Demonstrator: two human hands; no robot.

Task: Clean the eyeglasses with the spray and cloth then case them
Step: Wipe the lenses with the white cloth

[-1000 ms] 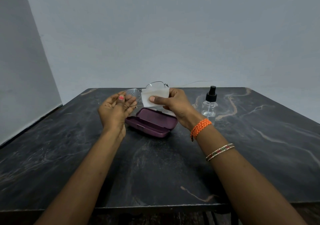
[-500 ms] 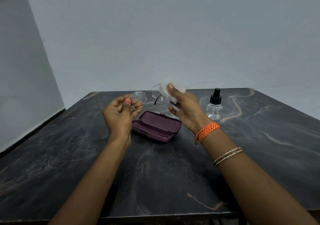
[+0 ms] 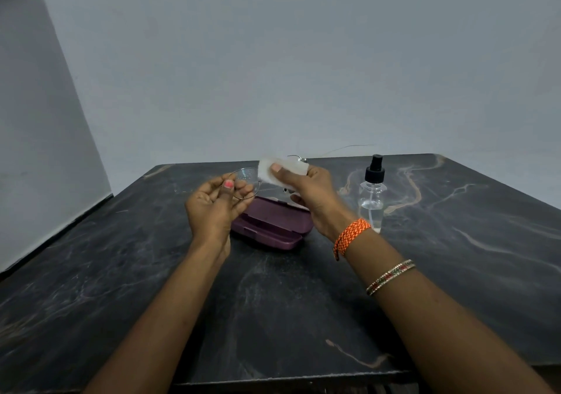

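Observation:
My left hand (image 3: pixel 217 204) pinches the left lens rim of thin wire-framed eyeglasses (image 3: pixel 247 178), held up above the table. My right hand (image 3: pixel 309 195) holds a white cloth (image 3: pixel 283 170) pressed over the glasses' right lens, thumb on top, hiding that lens. One temple arm pokes out past the cloth. A maroon glasses case (image 3: pixel 270 223) lies closed on the table just below and behind my hands. A clear spray bottle (image 3: pixel 372 195) with a black pump top stands upright to the right of the case.
The dark marble table (image 3: pixel 273 302) has its front edge near the bottom of the view. Grey walls stand behind and to the left. A thin wire lies at the table's back edge.
My right hand has spread the cloth flatter over the right lens and slid it leftward. The glasses stay in my left hand; case and bottle have not moved.

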